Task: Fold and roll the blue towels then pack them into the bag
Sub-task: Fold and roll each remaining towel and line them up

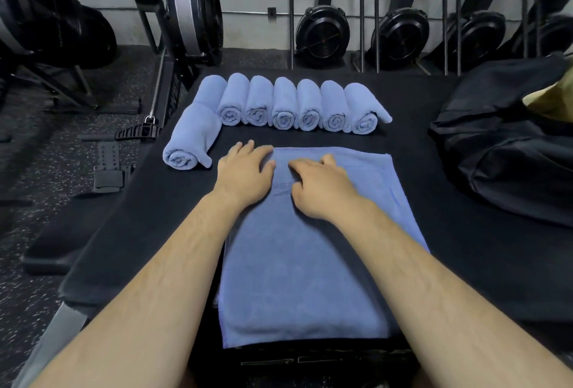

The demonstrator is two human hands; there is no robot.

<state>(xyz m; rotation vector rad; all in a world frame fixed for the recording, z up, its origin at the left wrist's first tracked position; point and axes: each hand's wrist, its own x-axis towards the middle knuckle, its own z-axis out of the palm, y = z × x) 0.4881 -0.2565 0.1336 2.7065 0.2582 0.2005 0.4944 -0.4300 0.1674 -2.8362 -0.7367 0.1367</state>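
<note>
A folded blue towel (297, 266) lies flat and lengthwise on the black padded surface (434, 248) in front of me. My left hand (245, 170) rests at its far left corner, fingers spread over the edge. My right hand (322, 186) lies on the towel's far end beside it, fingers slightly bent against the cloth. Behind them stands a row of several rolled blue towels (304, 105), and one more rolled towel (189, 142) lies at the left. The black bag (508, 146) sits at the right, its mouth showing a tan lining.
Rowing machines and black flywheel housings (322, 34) line the wall behind. A rower handle and foot straps (124, 146) lie on the speckled floor left of the padded surface. A low black bench (62, 242) sits at the left.
</note>
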